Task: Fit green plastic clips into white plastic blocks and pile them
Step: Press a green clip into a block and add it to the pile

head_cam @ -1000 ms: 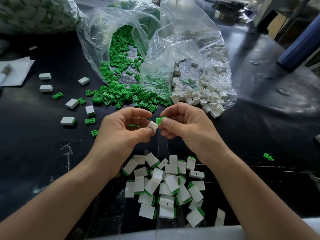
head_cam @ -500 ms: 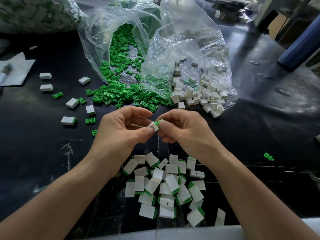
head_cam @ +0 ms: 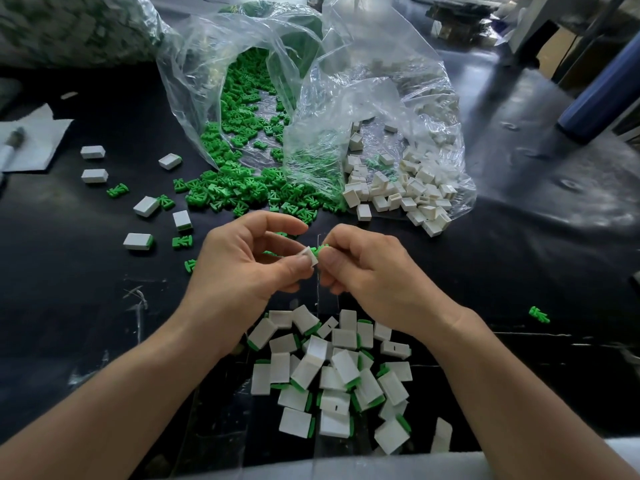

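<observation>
Closer than before, our right hand (head_cam: pixel 367 271) pinches the green clip (head_cam: pixel 319 250), seemingly part-seated, into the white block (head_cam: pixel 309 255) our left hand (head_cam: pixel 242 268) pinches; finished pile (head_cam: pixel 332 372) at six o'clock, loose clips (head_cam: pixel 242 188) at twelve.

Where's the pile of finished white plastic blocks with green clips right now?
Head view, low centre: the pile of finished white plastic blocks lies on the black table, just below the left hand and right hand.
</observation>
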Available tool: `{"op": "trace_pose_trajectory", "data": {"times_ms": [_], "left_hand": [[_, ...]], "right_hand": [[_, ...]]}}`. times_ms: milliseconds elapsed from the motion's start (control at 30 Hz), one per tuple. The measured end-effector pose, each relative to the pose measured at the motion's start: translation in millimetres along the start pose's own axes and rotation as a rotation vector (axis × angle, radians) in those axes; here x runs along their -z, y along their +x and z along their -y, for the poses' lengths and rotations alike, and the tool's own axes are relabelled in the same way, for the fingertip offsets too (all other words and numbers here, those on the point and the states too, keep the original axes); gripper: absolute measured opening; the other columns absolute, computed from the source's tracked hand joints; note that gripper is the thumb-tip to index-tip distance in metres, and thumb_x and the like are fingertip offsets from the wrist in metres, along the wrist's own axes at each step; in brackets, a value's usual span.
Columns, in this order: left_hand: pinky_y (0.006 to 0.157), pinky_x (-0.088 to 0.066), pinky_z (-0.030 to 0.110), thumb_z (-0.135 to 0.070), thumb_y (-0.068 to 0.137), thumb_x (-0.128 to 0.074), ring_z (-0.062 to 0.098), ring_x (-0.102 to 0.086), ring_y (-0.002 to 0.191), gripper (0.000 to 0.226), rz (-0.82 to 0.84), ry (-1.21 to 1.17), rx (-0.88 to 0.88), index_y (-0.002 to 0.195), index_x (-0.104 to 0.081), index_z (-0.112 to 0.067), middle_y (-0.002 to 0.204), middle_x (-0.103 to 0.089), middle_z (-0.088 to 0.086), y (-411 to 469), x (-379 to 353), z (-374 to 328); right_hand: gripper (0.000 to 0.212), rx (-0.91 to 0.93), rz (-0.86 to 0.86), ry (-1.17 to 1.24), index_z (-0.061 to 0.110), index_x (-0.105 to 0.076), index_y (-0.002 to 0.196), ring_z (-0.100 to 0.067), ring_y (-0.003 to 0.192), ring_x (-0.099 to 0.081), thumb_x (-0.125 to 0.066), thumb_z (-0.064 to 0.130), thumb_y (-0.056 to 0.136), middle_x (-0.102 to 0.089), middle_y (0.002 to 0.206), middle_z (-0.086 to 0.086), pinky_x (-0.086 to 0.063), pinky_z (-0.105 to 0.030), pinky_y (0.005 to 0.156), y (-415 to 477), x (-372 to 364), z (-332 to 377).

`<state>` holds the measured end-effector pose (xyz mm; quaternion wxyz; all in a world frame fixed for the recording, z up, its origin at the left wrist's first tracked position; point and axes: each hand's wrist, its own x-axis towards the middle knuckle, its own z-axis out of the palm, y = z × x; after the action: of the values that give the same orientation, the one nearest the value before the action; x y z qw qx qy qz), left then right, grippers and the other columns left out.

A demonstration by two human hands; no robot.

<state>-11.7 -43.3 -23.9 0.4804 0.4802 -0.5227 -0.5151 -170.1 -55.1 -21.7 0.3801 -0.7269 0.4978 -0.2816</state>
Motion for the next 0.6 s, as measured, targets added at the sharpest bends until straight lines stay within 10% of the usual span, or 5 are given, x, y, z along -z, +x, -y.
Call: {"op": "trace_pose_trajectory", "data": {"times_ms": [600], "left_hand": [[0.055,-0.052,0.017,-0.003,0.063,-0.075,0.009,-0.066,0.058,0.039,0.038,0.101,-0.099,0.089,-0.063,-0.029,0.067,-0.071,-0.002,-1.5,0.2,-3.7]], "right_hand": [[0.017,0.150,0.020,-0.186,0.009,-0.057,0.075,-0.025,0.065,-0.055,-0.055,0.012,0.091,-0.059,0.067,-0.007,-0.047,-0.045,0.064,-3.4,5.0,5.2]]}}
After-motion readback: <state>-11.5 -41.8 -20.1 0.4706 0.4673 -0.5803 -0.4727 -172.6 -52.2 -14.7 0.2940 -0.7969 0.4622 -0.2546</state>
